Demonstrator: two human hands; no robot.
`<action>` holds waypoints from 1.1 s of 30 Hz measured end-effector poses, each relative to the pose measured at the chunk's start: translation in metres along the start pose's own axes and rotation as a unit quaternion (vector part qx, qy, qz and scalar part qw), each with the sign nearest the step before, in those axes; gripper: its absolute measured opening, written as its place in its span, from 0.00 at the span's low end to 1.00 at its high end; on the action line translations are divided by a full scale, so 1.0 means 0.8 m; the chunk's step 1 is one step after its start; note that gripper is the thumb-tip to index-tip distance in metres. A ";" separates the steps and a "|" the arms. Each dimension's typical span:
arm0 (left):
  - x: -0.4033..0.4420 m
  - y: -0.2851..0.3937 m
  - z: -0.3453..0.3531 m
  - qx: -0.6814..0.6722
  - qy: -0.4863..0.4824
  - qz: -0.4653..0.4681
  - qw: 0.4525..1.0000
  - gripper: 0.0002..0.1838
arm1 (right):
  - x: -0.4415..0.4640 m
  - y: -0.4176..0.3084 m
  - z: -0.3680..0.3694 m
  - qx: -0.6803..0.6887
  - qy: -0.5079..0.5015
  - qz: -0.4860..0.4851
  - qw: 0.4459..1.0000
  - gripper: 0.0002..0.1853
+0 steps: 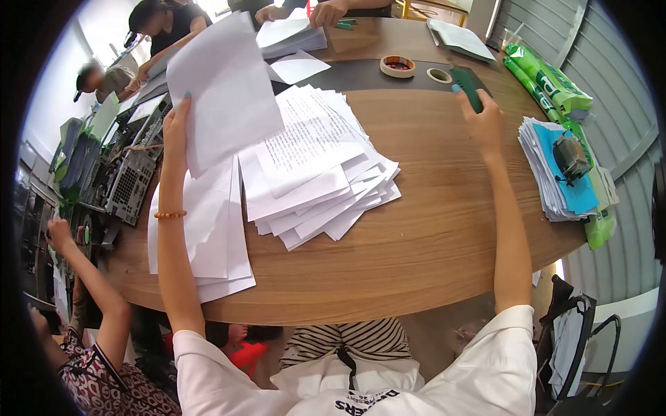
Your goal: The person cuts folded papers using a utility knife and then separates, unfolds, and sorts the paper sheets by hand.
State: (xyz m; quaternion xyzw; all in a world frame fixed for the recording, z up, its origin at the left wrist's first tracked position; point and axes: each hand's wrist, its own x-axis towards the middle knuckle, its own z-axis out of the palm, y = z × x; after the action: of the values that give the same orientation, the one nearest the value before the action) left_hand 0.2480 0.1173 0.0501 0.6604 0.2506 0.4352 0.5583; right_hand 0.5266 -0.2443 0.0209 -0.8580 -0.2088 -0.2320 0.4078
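Note:
My left hand [179, 125] grips a white sheet of paper [222, 90] by its left edge, raised above the table. Below it, loose white sheets [201, 229] lie at the table's front left. Just right of them is an untidy stack of papers [312, 173], its top sheet bearing printed lines. My right hand [482, 118] is closed around a long, narrow dark green stapler-like tool [467, 89]; its exact kind is unclear. The tool is held over the right end of a dark mat, beside a small roll of tape [438, 75].
A larger tape roll [397, 66] lies on the dark mat [361, 76]. Papers with a blue sheet and a metal block [572, 158] sit at the right edge near green packs [555, 83]. Computer cases [135, 180] stand left. Other people work at the far side and left.

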 end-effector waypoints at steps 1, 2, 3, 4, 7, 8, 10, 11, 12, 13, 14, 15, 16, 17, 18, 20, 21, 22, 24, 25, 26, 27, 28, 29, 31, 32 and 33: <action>-0.003 0.002 0.003 0.003 0.001 0.003 1.000 0.18 | -0.005 -0.007 0.002 -0.008 -0.017 -0.025 1.000 0.22; -0.010 -0.001 0.008 0.016 0.004 -0.005 1.000 0.18 | -0.010 -0.013 0.003 -0.015 -0.033 -0.051 0.998 0.22; -0.016 -0.005 0.014 0.029 0.008 -0.012 0.999 0.18 | -0.013 -0.016 0.005 -0.009 -0.031 -0.052 0.998 0.22; -0.019 -0.022 0.017 0.137 -0.032 -0.015 0.990 0.18 | -0.017 -0.018 0.009 -0.012 -0.040 -0.070 0.997 0.21; -0.046 -0.046 0.036 0.329 -0.179 -0.118 0.920 0.19 | -0.030 -0.031 0.015 -0.003 -0.052 -0.112 0.992 0.19; -0.056 -0.046 0.042 0.342 -0.212 -0.141 0.905 0.20 | -0.034 -0.036 0.015 0.001 -0.056 -0.134 0.989 0.19; -0.064 -0.038 0.050 0.383 -0.273 -0.147 0.870 0.22 | -0.048 -0.062 0.006 0.023 -0.109 -0.151 0.982 0.16; -0.064 -0.033 0.053 0.412 -0.300 -0.131 0.850 0.24 | -0.057 -0.073 0.008 0.061 -0.130 -0.190 0.971 0.16; -0.061 -0.031 0.056 0.446 -0.312 -0.109 0.832 0.26 | -0.067 -0.084 0.011 0.098 -0.150 -0.228 0.957 0.15; -0.060 -0.024 0.060 0.447 -0.309 -0.108 0.833 0.26 | -0.082 -0.095 0.013 0.123 -0.185 -0.253 0.942 0.15; -0.058 -0.016 0.064 0.479 -0.334 -0.106 0.805 0.26 | -0.096 -0.107 0.016 0.148 -0.219 -0.277 0.924 0.15; -0.055 -0.011 0.067 0.509 -0.358 -0.104 0.776 0.27 | -0.106 -0.116 0.023 0.204 -0.235 -0.339 0.888 0.17; -0.055 -0.012 0.067 0.492 -0.342 -0.109 0.793 0.28 | -0.118 -0.122 0.028 0.184 -0.250 -0.374 0.874 0.18; -0.045 -0.008 0.067 0.494 -0.341 -0.106 0.793 0.28 | -0.127 -0.128 0.027 0.157 -0.302 -0.361 0.868 0.21; -0.029 0.006 0.069 0.543 -0.342 -0.129 0.756 0.29 | -0.133 -0.127 0.032 0.158 -0.292 -0.380 0.864 0.21; 0.021 0.018 0.069 0.570 -0.300 -0.146 0.751 0.26 | -0.139 -0.125 0.036 0.132 -0.291 -0.394 0.862 0.20; 0.055 0.011 0.063 0.548 -0.258 -0.143 0.783 0.23 | -0.140 -0.122 0.038 0.132 -0.288 -0.394 0.863 0.20; 0.088 -0.008 0.056 0.547 -0.256 -0.139 0.785 0.23 | -0.140 -0.117 0.043 0.127 -0.305 -0.382 0.863 0.19; 0.144 -0.051 0.050 0.592 -0.152 0.216 0.762 0.26 | -0.138 -0.112 0.049 0.126 -0.318 -0.369 0.864 0.16; 0.147 -0.055 0.058 0.591 -0.147 0.222 0.762 0.26 | -0.137 -0.111 0.049 0.125 -0.312 -0.373 0.865 0.16; 0.147 -0.062 0.068 0.629 -0.137 0.249 0.723 0.34 | -0.137 -0.110 0.049 0.128 -0.323 -0.367 0.863 0.16; 0.149 -0.065 0.078 0.666 -0.123 0.276 0.682 0.43 | -0.135 -0.109 0.049 0.130 -0.332 -0.362 0.861 0.16; 0.159 -0.078 0.087 0.662 -0.143 0.235 0.697 0.50 | -0.134 -0.109 0.048 0.130 -0.336 -0.363 0.859 0.16; 0.165 -0.093 0.093 0.657 -0.135 0.254 0.697 0.39 | -0.133 -0.108 0.048 0.128 -0.327 -0.364 0.863 0.16; 0.154 -0.091 0.105 0.674 -0.131 0.240 0.687 0.19 | -0.133 -0.106 0.049 0.137 -0.350 -0.350 0.858 0.16; 0.161 -0.095 0.108 0.671 -0.133 0.244 0.687 0.19 | -0.132 -0.105 0.050 0.140 -0.357 -0.345 0.857 0.16; 0.165 -0.098 0.110 0.657 -0.047 0.291 0.694 0.11 | -0.132 -0.105 0.051 0.138 -0.356 -0.341 0.859 0.16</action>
State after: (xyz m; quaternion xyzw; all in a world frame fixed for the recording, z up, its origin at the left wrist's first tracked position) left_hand 0.4007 0.1990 0.0141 0.9185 0.2415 0.2689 -0.1607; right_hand 0.4049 -0.1812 -0.0113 -0.6917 -0.6497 -0.0039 0.3153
